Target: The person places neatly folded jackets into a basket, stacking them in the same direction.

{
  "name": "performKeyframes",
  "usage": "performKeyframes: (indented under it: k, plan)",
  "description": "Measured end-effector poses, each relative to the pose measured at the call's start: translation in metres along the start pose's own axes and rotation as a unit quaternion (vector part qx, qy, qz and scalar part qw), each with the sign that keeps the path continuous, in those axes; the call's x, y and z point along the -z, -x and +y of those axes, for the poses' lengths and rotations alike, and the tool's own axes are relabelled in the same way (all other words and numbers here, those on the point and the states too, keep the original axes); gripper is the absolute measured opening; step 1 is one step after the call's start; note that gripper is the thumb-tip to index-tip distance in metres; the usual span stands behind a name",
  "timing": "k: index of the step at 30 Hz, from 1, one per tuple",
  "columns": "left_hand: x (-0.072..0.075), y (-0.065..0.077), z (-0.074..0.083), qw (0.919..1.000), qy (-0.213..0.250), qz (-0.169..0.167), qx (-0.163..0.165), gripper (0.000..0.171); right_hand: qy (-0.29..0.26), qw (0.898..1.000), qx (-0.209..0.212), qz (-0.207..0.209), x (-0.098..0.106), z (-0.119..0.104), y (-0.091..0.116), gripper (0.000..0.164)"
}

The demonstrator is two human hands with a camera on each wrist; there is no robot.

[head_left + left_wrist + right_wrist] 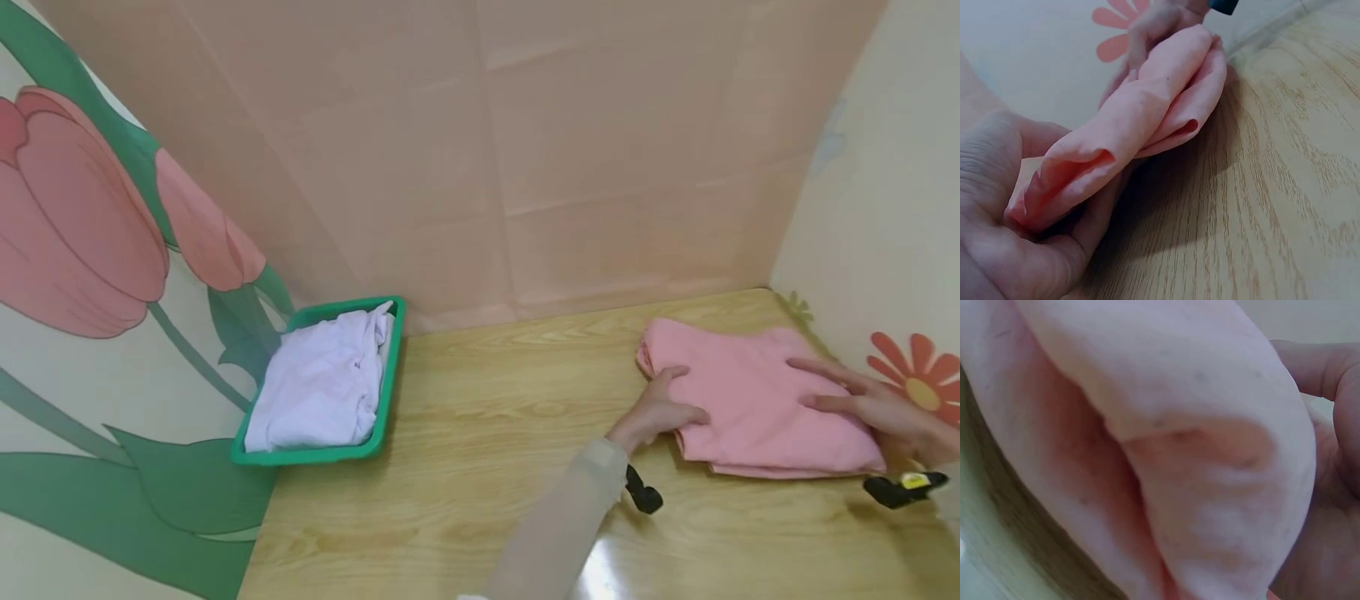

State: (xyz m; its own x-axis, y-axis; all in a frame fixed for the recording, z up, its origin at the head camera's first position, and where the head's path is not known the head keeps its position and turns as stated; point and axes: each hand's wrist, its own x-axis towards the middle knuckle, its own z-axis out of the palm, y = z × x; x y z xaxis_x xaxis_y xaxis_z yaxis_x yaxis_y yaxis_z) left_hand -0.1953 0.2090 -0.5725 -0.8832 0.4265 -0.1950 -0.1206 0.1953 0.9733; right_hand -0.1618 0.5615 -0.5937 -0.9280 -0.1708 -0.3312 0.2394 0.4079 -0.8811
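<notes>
A folded pink cloth (757, 404), several layers thick, is at the right of the wooden table. My left hand (658, 414) grips its left edge; in the left wrist view, fingers (1099, 215) curl beneath the folded layers (1116, 125), with a shadow on the wood below. On the opposite side, my right hand (877, 408) holds the cloth with digits over its top. The right wrist view shows the bulging folds (1222, 500) close up, with part of the right hand (1335, 456) behind them and the rest hidden.
At the table's left edge stands a green basket (386, 400) holding a folded pale lilac cloth (322, 383). Bare wood table (480, 433) lies between basket and pink cloth. A brown-covered wall (487, 167) closes the back; painted walls flank both sides.
</notes>
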Motion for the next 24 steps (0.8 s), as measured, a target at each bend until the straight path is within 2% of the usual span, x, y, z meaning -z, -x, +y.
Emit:
performKeyframes:
  k: [5, 11, 15, 18, 24]
  plan:
    - [0.004, 0.002, 0.0, 1.0, -0.003, 0.006, 0.005, 0.07, -0.038, 0.999, -0.009, -0.016, -0.004, -0.002, 0.001, 0.074]
    - [0.009, 0.006, 0.002, 0.9998, 0.01, 0.013, 0.014, 0.084, -0.008, 1.0, 0.02, -0.012, -0.008, -0.007, 0.005, 0.075]
    - [0.018, 0.009, 0.004, 0.9996, -0.025, 0.011, -0.005, 0.09, 0.007, 0.998, 0.059, -0.008, -0.015, -0.014, 0.005, 0.077]
    - [0.027, 0.012, 0.007, 0.9991, -0.04, -0.003, -0.016, 0.097, 0.003, 0.996, 0.085, -0.002, -0.022, -0.019, 0.006, 0.079]
    - [0.042, 0.019, 0.014, 0.998, -0.043, -0.027, -0.039, 0.109, -0.032, 0.994, 0.1, 0.013, -0.036, -0.032, 0.008, 0.082]
